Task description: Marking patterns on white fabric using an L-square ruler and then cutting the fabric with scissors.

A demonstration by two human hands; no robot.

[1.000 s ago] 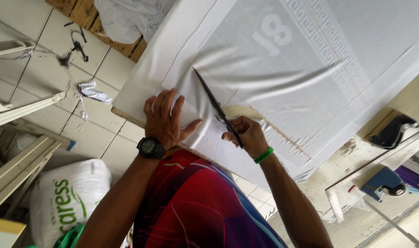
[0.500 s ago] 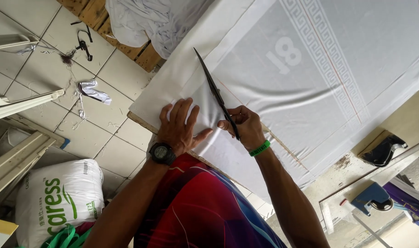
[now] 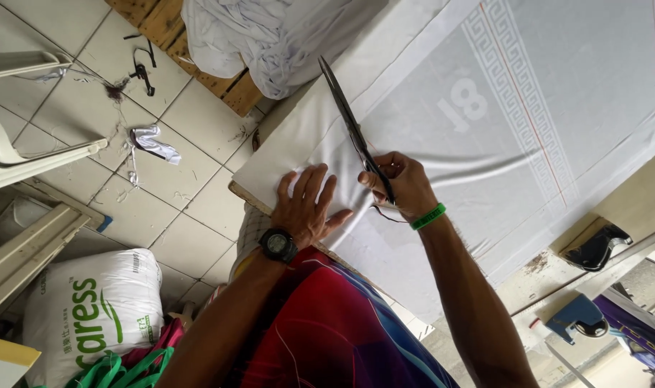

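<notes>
Firmly, scissors (image 3: 352, 129) are gripped by the right hand (image 3: 403, 188) — blades reaching away over cloth (image 3: 442, 165) — pressed flat by the open left hand (image 3: 306, 205).

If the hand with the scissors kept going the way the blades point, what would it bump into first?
Probably nothing solid at first. The right hand points the scissors up along the white fabric, so only cloth lies ahead. Past the table edge sits the heap of white cloth, though depth is hard to judge.
</notes>
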